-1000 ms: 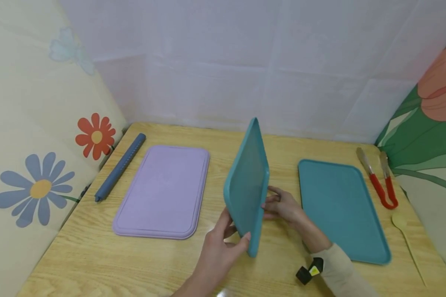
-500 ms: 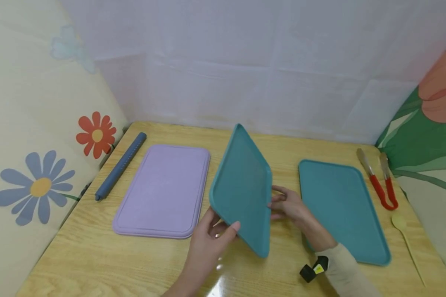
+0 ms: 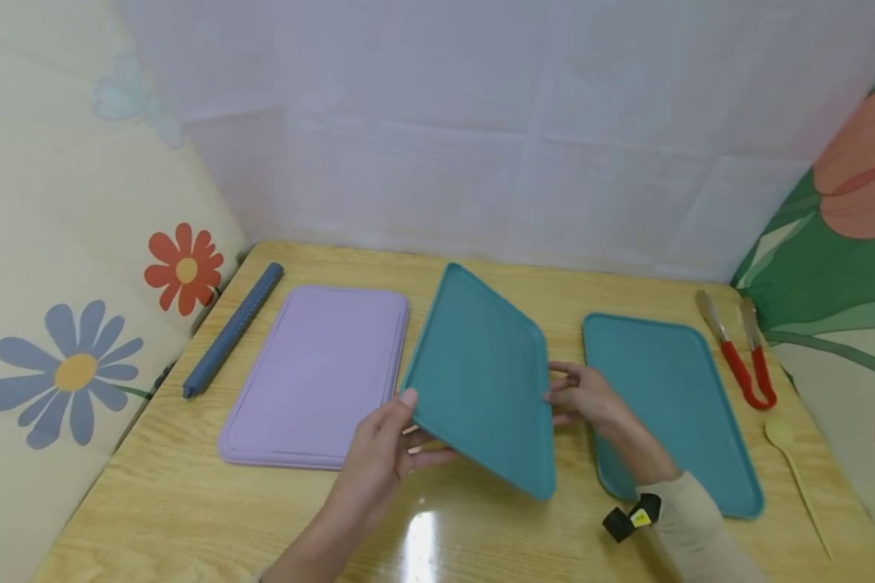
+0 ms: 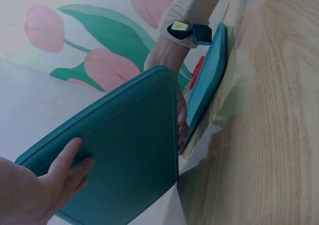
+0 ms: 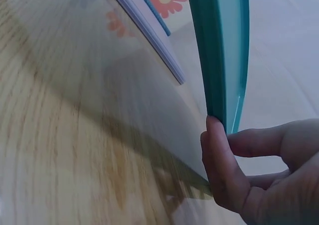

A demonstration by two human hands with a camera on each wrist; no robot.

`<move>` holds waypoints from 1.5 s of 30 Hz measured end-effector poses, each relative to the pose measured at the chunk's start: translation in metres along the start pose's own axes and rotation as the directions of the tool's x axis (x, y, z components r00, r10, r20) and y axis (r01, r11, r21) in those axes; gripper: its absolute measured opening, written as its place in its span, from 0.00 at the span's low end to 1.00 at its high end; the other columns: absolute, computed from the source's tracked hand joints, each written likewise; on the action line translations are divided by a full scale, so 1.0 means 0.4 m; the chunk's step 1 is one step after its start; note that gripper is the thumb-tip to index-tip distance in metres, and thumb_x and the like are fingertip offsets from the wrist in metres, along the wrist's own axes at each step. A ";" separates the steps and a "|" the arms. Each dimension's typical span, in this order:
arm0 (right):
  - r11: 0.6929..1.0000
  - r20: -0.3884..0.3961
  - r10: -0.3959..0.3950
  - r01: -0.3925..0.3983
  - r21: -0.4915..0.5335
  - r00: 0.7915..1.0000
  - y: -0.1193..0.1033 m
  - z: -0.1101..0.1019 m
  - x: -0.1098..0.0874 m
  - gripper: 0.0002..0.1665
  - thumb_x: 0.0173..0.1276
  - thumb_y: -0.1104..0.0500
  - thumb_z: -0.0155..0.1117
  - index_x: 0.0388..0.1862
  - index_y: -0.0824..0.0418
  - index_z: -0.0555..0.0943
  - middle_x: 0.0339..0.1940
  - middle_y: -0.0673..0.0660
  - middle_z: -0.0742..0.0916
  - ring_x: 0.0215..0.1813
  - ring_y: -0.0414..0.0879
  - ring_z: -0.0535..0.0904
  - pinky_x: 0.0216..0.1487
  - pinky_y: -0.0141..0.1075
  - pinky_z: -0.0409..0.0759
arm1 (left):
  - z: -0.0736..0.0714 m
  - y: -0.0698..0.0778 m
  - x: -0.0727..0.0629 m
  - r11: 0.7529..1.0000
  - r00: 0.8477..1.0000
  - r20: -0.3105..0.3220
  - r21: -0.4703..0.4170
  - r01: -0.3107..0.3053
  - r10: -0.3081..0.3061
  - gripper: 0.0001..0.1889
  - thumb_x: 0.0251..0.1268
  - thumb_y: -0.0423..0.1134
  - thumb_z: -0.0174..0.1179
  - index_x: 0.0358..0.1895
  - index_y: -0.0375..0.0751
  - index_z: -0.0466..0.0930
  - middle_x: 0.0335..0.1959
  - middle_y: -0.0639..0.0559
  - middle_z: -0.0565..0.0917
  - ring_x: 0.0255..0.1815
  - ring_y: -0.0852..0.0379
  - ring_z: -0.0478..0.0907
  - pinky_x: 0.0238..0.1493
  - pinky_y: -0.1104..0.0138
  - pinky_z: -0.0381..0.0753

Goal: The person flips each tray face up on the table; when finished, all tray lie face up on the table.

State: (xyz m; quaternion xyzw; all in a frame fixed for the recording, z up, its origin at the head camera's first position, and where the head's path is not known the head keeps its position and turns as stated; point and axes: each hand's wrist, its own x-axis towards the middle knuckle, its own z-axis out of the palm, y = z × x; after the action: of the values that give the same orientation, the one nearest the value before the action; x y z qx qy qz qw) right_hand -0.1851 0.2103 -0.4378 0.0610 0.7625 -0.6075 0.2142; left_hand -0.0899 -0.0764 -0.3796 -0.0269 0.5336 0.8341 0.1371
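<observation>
A teal rectangular tray is held tilted above the middle of the table, its left side higher than its right. My left hand holds its near left corner, thumb on the rim and fingers spread beneath; in the left wrist view those fingers lie along the underside. At the right edge, my right hand pinches the rim between thumb and fingers, plain in the right wrist view, where the tray shows edge-on. A second teal tray lies flat to the right, partly behind the right forearm.
To the left a lilac cutting board lies flat, beside a dark blue rod-like roll. Red-handled tongs and a pale yellow spoon lie at the right edge of the wooden table. A white cloth hangs behind.
The held tray has gone from nearly upright to leaning flatter, its left side swinging left and down. My left hand has moved left and up with it; the right hand has shifted slightly right.
</observation>
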 end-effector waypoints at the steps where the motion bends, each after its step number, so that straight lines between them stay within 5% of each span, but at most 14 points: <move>1: 1.000 0.000 0.000 0.000 -0.002 1.000 -0.001 -0.003 0.000 0.39 0.64 0.72 0.60 0.73 0.70 0.58 0.49 0.68 0.75 0.39 0.48 0.81 0.37 0.42 0.85 | -0.003 0.002 0.003 1.000 1.000 0.000 -0.010 0.008 -0.008 0.29 0.74 0.50 0.50 0.65 0.27 0.65 0.54 0.32 0.77 0.52 0.40 0.80 0.48 0.50 0.80; 9: 0.998 0.003 -0.013 0.013 -0.056 1.000 -0.010 -0.027 0.007 0.39 0.65 0.72 0.59 0.74 0.71 0.56 0.50 0.70 0.74 0.37 0.47 0.81 0.37 0.42 0.85 | -0.053 0.014 0.047 0.997 0.997 0.035 -0.032 0.073 -0.071 0.29 0.75 0.48 0.49 0.67 0.26 0.62 0.53 0.36 0.79 0.50 0.43 0.81 0.51 0.51 0.79; 18: 0.996 -0.022 -0.006 0.004 -0.090 1.000 -0.009 -0.042 0.011 0.38 0.67 0.70 0.59 0.73 0.70 0.58 0.51 0.70 0.75 0.39 0.47 0.82 0.38 0.42 0.85 | -0.114 0.012 0.093 0.986 0.974 0.158 0.011 0.164 -0.163 0.33 0.76 0.49 0.47 0.70 0.25 0.55 0.50 0.43 0.81 0.48 0.48 0.82 0.53 0.53 0.78; 25: 0.988 -0.078 -0.026 0.014 -0.155 0.997 -0.013 -0.056 0.007 0.34 0.68 0.68 0.59 0.71 0.73 0.62 0.49 0.68 0.79 0.34 0.42 0.82 0.34 0.38 0.84 | -0.149 0.004 0.127 0.967 0.964 0.120 0.124 0.221 -0.236 0.32 0.74 0.39 0.52 0.72 0.24 0.52 0.52 0.40 0.80 0.46 0.51 0.83 0.49 0.61 0.81; 34: 0.976 -0.073 -0.057 0.040 -0.214 0.996 -0.026 -0.070 0.015 0.34 0.67 0.70 0.59 0.70 0.76 0.61 0.42 0.66 0.82 0.29 0.43 0.81 0.32 0.39 0.85 | -0.176 -0.025 0.178 0.919 0.973 0.052 0.344 0.195 -0.226 0.28 0.71 0.31 0.51 0.70 0.22 0.56 0.55 0.31 0.76 0.41 0.53 0.82 0.44 0.62 0.83; 38: 0.977 -0.083 -0.048 0.029 -0.212 0.995 -0.022 -0.069 0.028 0.35 0.66 0.72 0.60 0.70 0.76 0.61 0.39 0.65 0.82 0.27 0.43 0.81 0.31 0.38 0.84 | -0.175 -0.047 0.199 0.861 0.985 0.002 0.485 0.151 -0.174 0.25 0.68 0.29 0.52 0.66 0.22 0.63 0.48 0.35 0.79 0.36 0.54 0.82 0.40 0.61 0.84; 45: 0.970 -0.113 -0.036 0.007 -0.244 0.993 -0.008 -0.072 0.050 0.34 0.65 0.72 0.59 0.69 0.75 0.62 0.39 0.66 0.82 0.27 0.44 0.81 0.30 0.40 0.84 | -0.153 -0.069 0.214 0.659 0.998 0.066 0.751 -0.035 -0.022 0.22 0.57 0.22 0.56 0.56 0.16 0.71 0.34 0.38 0.81 0.31 0.55 0.78 0.31 0.64 0.83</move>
State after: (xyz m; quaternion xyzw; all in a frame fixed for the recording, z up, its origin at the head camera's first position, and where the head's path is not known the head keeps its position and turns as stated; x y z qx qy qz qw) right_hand -0.2114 0.2334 -0.4381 0.0615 0.8430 -0.5072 0.1685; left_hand -0.1712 -0.1032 -0.4466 0.0630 0.8253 0.5404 0.1513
